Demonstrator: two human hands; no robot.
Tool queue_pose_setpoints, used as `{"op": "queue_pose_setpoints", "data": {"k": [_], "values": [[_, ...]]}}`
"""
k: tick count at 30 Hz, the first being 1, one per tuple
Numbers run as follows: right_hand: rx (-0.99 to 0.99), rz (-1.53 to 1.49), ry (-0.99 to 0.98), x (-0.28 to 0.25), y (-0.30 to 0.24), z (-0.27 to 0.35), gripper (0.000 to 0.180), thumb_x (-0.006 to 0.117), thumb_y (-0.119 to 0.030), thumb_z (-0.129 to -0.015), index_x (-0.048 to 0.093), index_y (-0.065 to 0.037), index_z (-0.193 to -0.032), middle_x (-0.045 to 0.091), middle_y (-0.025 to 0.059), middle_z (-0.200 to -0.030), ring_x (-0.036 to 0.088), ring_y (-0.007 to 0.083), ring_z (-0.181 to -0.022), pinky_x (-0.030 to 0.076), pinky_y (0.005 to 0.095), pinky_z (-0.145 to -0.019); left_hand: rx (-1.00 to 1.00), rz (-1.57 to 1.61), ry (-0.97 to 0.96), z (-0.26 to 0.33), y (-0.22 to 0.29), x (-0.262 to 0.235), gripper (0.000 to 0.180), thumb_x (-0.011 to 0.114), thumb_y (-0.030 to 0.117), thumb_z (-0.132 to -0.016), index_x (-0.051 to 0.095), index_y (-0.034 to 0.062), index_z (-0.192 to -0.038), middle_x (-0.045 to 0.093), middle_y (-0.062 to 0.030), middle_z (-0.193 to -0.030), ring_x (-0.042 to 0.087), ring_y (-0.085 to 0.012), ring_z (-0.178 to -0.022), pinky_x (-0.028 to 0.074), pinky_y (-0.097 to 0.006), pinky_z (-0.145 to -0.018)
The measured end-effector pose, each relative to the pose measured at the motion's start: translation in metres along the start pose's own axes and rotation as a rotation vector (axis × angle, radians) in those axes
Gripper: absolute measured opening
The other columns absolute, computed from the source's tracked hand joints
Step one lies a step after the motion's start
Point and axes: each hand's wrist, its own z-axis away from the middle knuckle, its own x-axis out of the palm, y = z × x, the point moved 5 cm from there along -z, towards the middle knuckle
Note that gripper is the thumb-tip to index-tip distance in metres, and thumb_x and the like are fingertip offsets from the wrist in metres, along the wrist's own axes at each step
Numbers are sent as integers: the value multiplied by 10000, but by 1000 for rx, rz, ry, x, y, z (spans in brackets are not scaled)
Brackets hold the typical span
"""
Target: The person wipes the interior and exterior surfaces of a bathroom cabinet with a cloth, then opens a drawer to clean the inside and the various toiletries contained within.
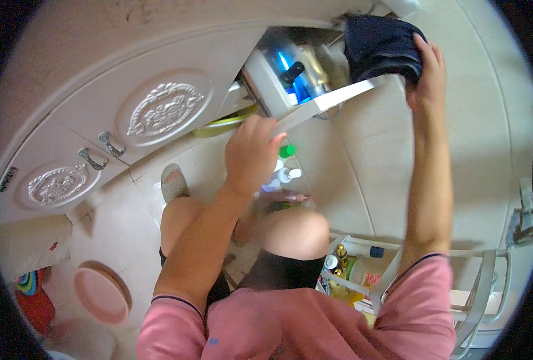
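Note:
My right hand [429,75] is closed on a dark navy cloth [383,45], folded in layers. The cloth sits at the far right end of a white cabinet panel [350,93], by the counter. My left hand [251,150] grips the panel's left end, its fingers curled over the edge and its thumb on the near side. Whether the panel is a drawer front or an opened door, I cannot tell. Behind it, in the storage space, stand a bright blue bottle [299,87] with a black top and a yellowish container [317,69].
White cabinet doors [164,114] with carved ornaments run to the left. A green basin [227,123] sits below. Several bottles, one a white pump bottle [287,175], stand on the floor near my knees. A pink basin [101,294] lies lower left; a white rack [392,264] with bottles stands right.

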Motion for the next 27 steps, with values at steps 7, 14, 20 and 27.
{"op": "queue_pose_setpoints", "data": {"k": [7,14,20,27], "values": [[532,-796,216,28,45,191,349,531,-302,-925,600,-51,-1158,635,110,-1166,603,261,-1064,465,426,-958,314,196,338,24,21,-39,534,709,172,-751,509,52,-1232,539,-182,-1178,523,-366,-1081,431,-432,-905],[910,-842,107,42,94,309,322,514,-263,-949,511,-89,-1220,598,65,-1135,588,221,-1041,470,397,-933,157,534,-188,58,53,-43,459,620,197,-835,506,-1,-1233,545,-216,-1184,521,-355,-1117,408,-438,-942],[865,-462,-421,59,84,321,564,676,-112,-830,430,-38,-1332,585,72,-1163,566,182,-1081,470,350,-929,-319,728,-233,65,19,-37,254,612,168,-876,630,22,-1084,628,-147,-1098,594,-287,-1022,438,-350,-911],[752,-886,-214,53,66,300,642,691,-137,-777,408,-31,-1344,548,130,-1246,577,263,-1102,476,390,-957,-81,613,-100,52,15,-33,273,686,74,-782,646,37,-1049,572,-98,-999,583,-232,-907,461,-289,-778]]}}
